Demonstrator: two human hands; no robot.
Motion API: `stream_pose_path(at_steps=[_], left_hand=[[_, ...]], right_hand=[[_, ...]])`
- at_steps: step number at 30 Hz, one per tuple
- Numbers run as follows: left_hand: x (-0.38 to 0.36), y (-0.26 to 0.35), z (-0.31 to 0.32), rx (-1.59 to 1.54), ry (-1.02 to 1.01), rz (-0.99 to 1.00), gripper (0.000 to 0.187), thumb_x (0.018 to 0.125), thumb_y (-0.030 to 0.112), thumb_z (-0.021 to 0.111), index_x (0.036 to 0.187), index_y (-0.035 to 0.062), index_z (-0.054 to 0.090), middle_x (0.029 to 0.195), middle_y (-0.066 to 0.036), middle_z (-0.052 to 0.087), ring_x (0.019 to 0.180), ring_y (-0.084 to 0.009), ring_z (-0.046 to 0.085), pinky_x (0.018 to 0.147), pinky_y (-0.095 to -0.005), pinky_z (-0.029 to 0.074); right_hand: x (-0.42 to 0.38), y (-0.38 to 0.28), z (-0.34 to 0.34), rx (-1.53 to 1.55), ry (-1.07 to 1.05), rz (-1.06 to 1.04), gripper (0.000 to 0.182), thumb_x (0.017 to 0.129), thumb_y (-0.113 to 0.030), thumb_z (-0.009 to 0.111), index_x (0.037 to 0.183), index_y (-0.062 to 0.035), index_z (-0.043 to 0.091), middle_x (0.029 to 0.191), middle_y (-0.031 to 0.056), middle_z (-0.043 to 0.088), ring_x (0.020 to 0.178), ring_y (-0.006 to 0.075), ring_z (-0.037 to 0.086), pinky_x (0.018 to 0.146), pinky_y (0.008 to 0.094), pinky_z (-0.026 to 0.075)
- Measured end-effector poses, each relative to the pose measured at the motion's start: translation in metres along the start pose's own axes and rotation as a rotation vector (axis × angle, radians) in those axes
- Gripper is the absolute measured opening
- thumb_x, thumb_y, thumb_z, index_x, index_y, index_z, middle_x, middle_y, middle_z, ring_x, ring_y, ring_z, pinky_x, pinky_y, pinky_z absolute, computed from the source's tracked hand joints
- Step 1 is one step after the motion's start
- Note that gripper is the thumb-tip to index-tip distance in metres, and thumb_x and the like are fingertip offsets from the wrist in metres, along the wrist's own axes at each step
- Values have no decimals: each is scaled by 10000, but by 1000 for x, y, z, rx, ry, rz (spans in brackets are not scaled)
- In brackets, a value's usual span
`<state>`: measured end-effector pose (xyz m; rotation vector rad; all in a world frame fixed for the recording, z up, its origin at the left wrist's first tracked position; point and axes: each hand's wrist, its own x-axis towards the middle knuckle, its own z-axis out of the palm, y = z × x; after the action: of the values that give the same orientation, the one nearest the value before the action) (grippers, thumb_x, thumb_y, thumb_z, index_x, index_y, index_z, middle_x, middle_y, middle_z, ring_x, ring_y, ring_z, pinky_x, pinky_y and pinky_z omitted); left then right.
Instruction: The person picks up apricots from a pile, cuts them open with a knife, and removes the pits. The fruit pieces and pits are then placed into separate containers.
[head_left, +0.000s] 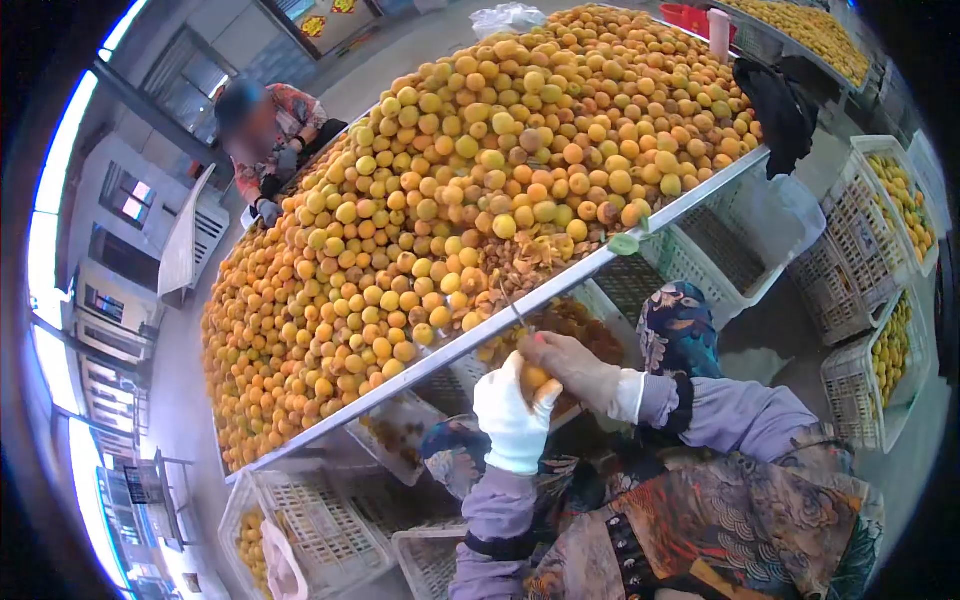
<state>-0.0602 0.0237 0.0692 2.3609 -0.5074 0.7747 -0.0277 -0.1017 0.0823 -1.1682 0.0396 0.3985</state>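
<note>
Beside the surface [440, 355], the gloved left hand [513, 415] curls its grip around an orange fruit [535, 379], probably steadying it for the right hand [580, 370], whose grip bends inward alongside, though I cannot tell what it pinches.

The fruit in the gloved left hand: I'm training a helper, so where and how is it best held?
Probably by its rounded sides, thumb opposite fingers, coming from the near, left side, as the left hand does. The fruit looks round, with no visible handle, and the right hand is close on the other side, so leave that side free.
</note>
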Motion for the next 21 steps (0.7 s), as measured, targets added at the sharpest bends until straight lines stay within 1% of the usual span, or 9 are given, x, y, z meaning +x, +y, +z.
stream_pose_path(at_steps=[1,8,10,14,16,18,19,20,21], left_hand=[[-2,-2,2,21,29,20,548,785,452,639,1103,14,553,879,-124,599,786,-307,557,702,-382,444],[-2,3,21,33,84,-63,352,861,325,570,1009,6,565,870,-145,603,767,-322,579,701,-391,456],[1,7,27,-139,117,-310,281,869,265,549,983,8,557,821,-159,602,732,-317,590,673,-372,463],[6,11,37,-214,173,-485,229,912,224,473,930,2,527,773,-146,585,677,-262,566,649,-338,454],[4,12,40,-282,164,-563,233,939,214,431,930,-4,512,786,-127,563,703,-216,536,673,-320,445],[-3,-3,51,-408,177,-641,251,962,221,387,945,3,510,835,-95,548,771,-167,510,690,-305,437],[-5,-10,56,-866,219,-837,307,965,297,384,949,17,508,927,-98,536,829,-181,514,750,-315,432],[-11,-12,61,-867,216,-835,307,965,297,384,949,17,508,927,-98,536,829,-181,514,750,-315,432],[-1,6,53,-1010,273,-972,305,974,279,358,945,16,509,902,-71,525,820,-146,488,736,-298,426]], right_hand=[[-5,-8,3,95,-2,111,254,899,-290,551,950,-41,567,834,4,576,756,77,522,683,224,437],[13,27,3,176,206,2,188,864,-239,567,833,-54,570,741,-17,547,657,69,493,589,241,419],[17,25,5,150,232,-17,178,840,-214,562,770,-51,572,688,-23,531,621,70,478,561,250,409],[27,26,9,56,333,-38,219,836,-218,543,745,-21,574,656,11,550,597,101,486,561,286,419],[30,27,8,-175,370,-111,233,833,-226,543,757,-9,577,656,50,571,604,124,505,579,306,429],[31,29,8,-198,384,-110,238,829,-235,554,773,-5,581,665,74,583,614,140,518,595,314,435],[33,33,7,-210,388,-162,241,830,-240,557,783,-5,584,666,73,583,615,142,521,598,314,438],[34,37,5,-221,391,-214,245,831,-246,559,793,-6,588,667,72,583,616,144,524,601,315,440],[34,38,4,-236,380,-230,260,833,-259,569,812,-1,593,675,78,586,626,154,531,616,318,445]])
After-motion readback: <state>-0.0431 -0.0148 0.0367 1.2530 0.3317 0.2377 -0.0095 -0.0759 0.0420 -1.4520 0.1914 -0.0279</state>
